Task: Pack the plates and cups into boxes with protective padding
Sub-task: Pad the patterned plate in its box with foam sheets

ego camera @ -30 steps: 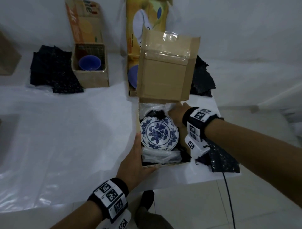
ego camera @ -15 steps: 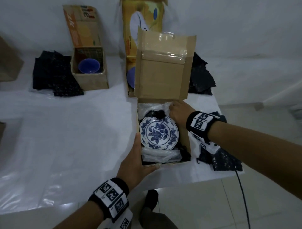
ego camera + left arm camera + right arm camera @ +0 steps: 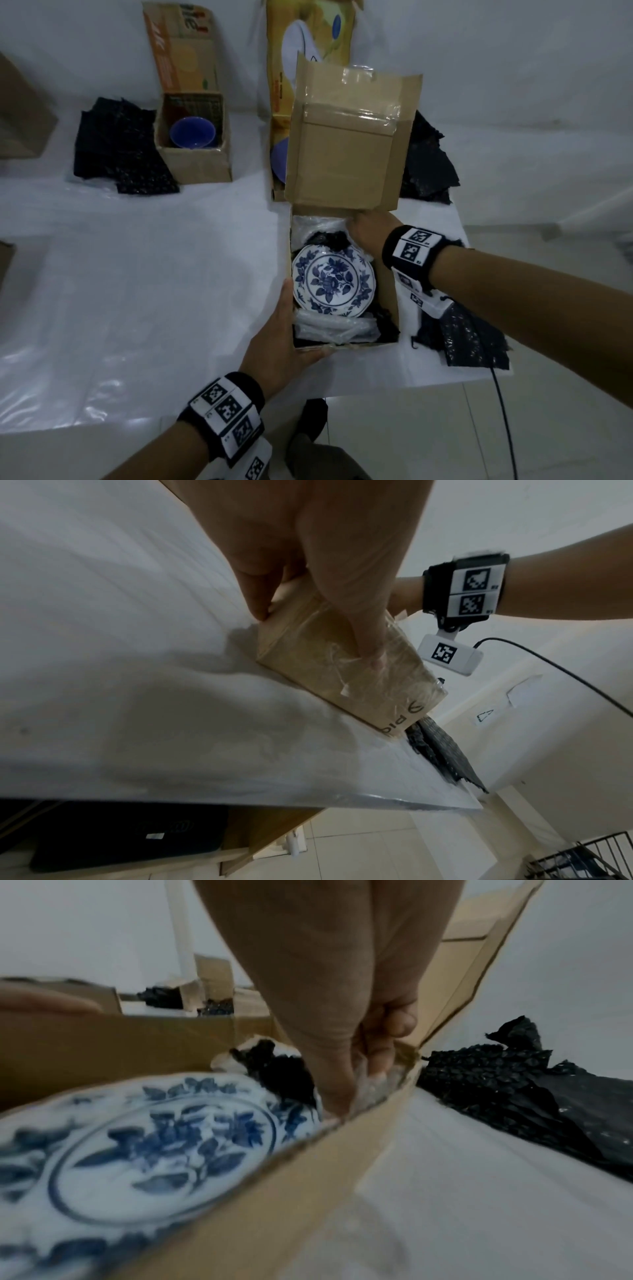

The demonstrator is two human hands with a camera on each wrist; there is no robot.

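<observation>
A blue-and-white floral plate [image 3: 333,281] [image 3: 154,1148] lies flat in an open cardboard box [image 3: 388,294] near the table's front edge. Clear padding [image 3: 334,327] fills the box's near end, and black padding [image 3: 330,238] shows at its far end. My left hand [image 3: 284,339] [image 3: 342,588] steadies the box's near-left corner, thumb along the left wall and straight fingers pressed on the taped front wall [image 3: 342,674]. My right hand [image 3: 364,229] [image 3: 359,1056] reaches into the far-right corner, its fingers curled into clear padding [image 3: 373,1088] there.
The box's lid flap [image 3: 346,150] stands upright behind it. A smaller box [image 3: 202,164] holding a blue cup [image 3: 193,132] sits at the back left. A yellow box [image 3: 279,102] holds a blue dish. Black bubble-wrap sheets [image 3: 116,150] [image 3: 428,164] [image 3: 469,339] lie around.
My right hand has shifted slightly deeper into the box's far-right corner. The left hand and the plate have kept their places.
</observation>
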